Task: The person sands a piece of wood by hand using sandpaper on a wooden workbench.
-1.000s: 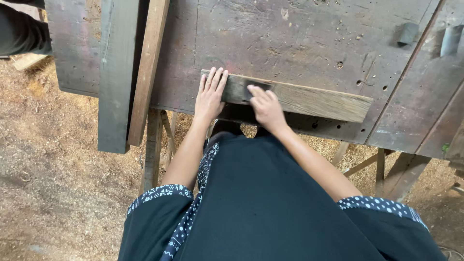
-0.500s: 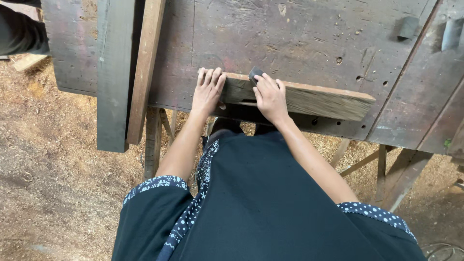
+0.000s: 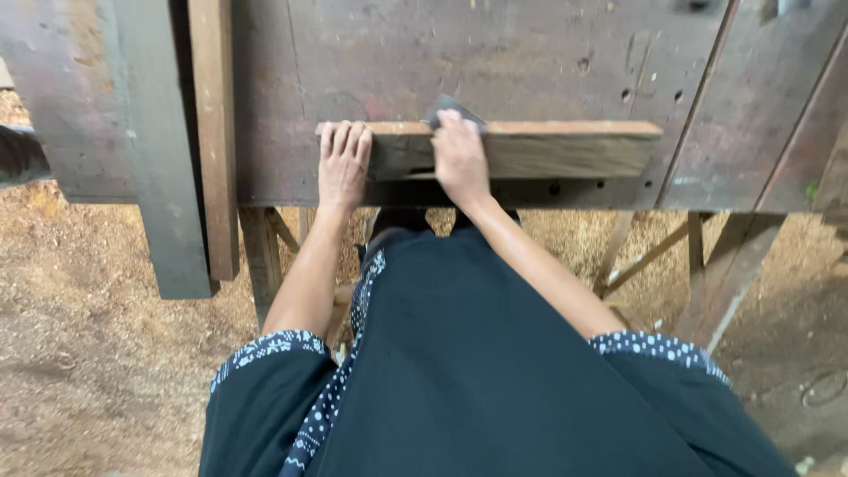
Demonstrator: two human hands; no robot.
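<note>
Worn dark wooden workbench standing on angled legs, long brown wooden slat lying beside a grey plank, pale sawdust-covered ground spreading underneath

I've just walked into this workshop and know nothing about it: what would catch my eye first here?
Two bare hands on a pale wooden plank lying at the near edge of a dark, worn workbench. The left hand presses flat on the plank's left end; the right hand holds a small grey sheet against its top. Sawdust covers the ground below.
</note>
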